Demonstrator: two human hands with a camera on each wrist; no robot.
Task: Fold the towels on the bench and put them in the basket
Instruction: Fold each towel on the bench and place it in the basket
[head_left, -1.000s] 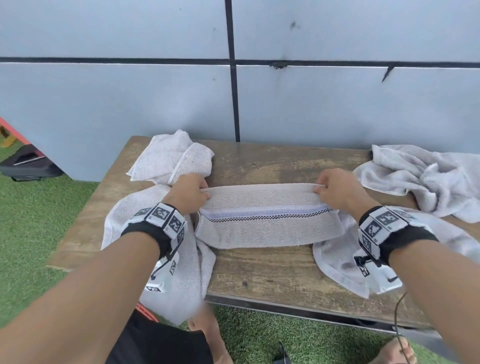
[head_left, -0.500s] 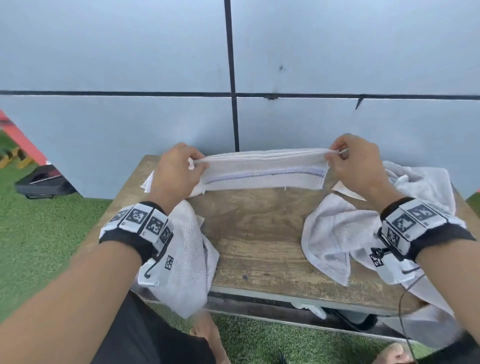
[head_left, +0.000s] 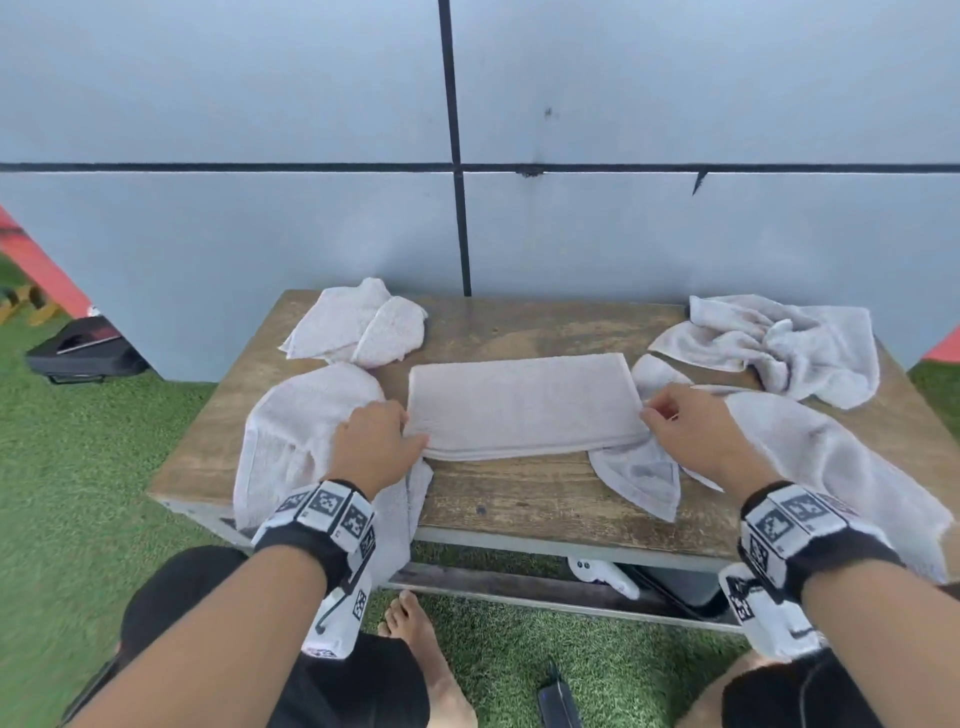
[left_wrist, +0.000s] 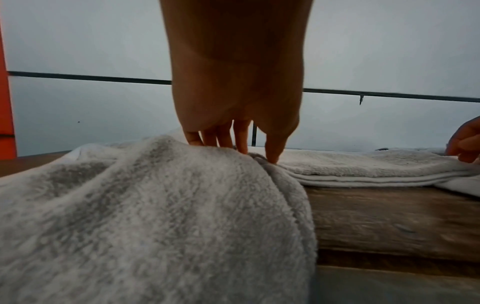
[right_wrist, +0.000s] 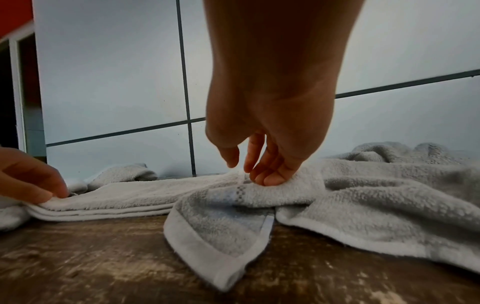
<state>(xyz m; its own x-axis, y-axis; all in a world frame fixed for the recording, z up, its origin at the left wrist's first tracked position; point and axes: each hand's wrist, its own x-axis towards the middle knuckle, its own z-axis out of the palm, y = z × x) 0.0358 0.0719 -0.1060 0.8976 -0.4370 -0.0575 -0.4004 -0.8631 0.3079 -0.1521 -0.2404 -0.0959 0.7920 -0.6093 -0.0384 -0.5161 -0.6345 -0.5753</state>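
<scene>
Grey-white terry cloth covers much of the wooden table (head_left: 519, 332): 1 folded towel (head_left: 524, 405) lies flat in the middle, a layered rectangle with its stacked edges facing the near edge.

Your left hand (head_left: 371, 447) sits at the folded towel's left end. Its fingers (left_wrist: 241, 135) point down, straight and relaxed, with the tips touching cloth where that end meets the loose towel (head_left: 306, 431) draped over the table's near left corner; this grip is open and pinches nothing.

Your right hand (head_left: 685, 431) is at the folded towel's right end. Its fingers (right_wrist: 270, 170) hang loosely curled, the tips resting on a striped towel (right_wrist: 259, 205) that spreads toward the near right corner and overlaps the folded one's end; this grip is relaxed too, closed on nothing.

A small bunched towel (head_left: 358, 325) lies at the far left corner, and a crumpled towel (head_left: 779, 343) at the far right corner.

Both wrists carry bands with black-and-white markers. Green turf (head_left: 78, 467) surrounds the table, and a grey panelled wall (head_left: 675, 234) stands behind its far edge.
</scene>
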